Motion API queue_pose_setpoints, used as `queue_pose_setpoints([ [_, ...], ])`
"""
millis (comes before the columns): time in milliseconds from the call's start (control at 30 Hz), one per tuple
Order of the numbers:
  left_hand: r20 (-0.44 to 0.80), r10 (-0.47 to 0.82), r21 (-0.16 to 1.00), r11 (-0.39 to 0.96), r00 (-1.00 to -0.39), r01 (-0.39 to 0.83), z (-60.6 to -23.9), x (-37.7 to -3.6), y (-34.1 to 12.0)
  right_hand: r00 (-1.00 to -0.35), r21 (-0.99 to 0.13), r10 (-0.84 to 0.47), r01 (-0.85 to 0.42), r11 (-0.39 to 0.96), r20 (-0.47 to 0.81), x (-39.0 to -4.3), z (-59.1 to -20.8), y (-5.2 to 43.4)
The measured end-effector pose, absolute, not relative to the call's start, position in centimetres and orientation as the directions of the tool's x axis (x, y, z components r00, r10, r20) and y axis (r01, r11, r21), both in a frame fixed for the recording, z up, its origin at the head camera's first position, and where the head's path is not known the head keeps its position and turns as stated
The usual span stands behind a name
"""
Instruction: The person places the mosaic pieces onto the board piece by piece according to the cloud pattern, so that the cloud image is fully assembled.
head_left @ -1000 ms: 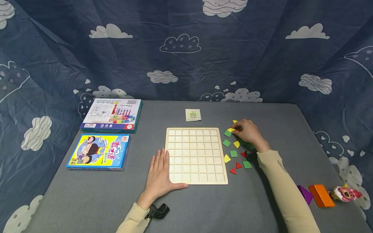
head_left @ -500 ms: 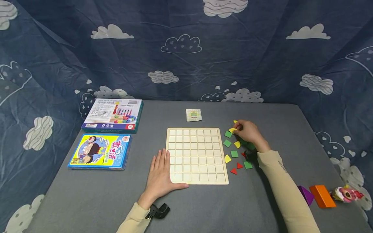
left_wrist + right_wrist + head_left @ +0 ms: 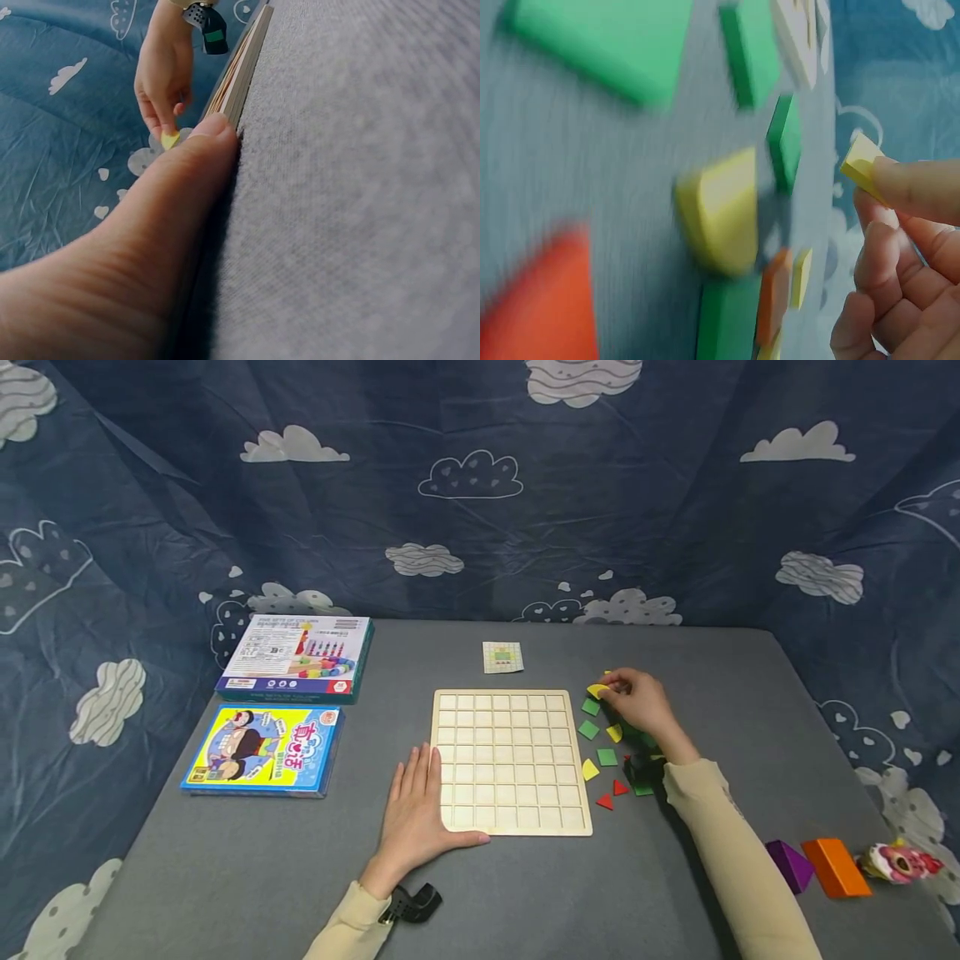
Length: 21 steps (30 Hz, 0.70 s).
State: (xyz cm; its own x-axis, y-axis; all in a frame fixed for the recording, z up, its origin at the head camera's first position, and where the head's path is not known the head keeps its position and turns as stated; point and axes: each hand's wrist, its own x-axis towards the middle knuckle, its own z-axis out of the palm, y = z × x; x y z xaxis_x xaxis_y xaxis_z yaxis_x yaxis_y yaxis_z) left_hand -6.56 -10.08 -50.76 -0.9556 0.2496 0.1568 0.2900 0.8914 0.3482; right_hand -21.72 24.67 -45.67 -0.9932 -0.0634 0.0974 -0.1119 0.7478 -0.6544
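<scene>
Yellow piece (image 3: 597,691) pinched at right hand (image 3: 637,703) fingertips; left hand (image 3: 417,814) flat on wooden board (image 3: 510,760).

A makeshift play corner — cloud-print curtain (image 3: 480,510) draped behind a grey table (image 3: 525,893) with toy boxes (image 3: 296,657).

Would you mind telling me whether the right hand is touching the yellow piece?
Touching. The right wrist view shows the right hand pinching the yellow piece at its fingertips, lifted off the table; the head view agrees.
</scene>
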Motion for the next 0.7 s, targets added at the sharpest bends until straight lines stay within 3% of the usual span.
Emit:
queue_pose_setpoints([
  [400, 0.152, 0.242, 0.354, 0.892, -0.958, 0.281, -50.7, -6.5, -10.0, -0.983, -0.805, -0.174, -0.144, 0.576, 0.052, -19.7, -45.0, 19.0],
  [700, 0.144, 0.248, 0.339, 0.897, -0.958, 0.283, -50.7, -6.6, -10.1, -0.965, -0.848, -0.259, -0.158, 0.506, 0.025, -19.5, -45.1, 15.0],
])
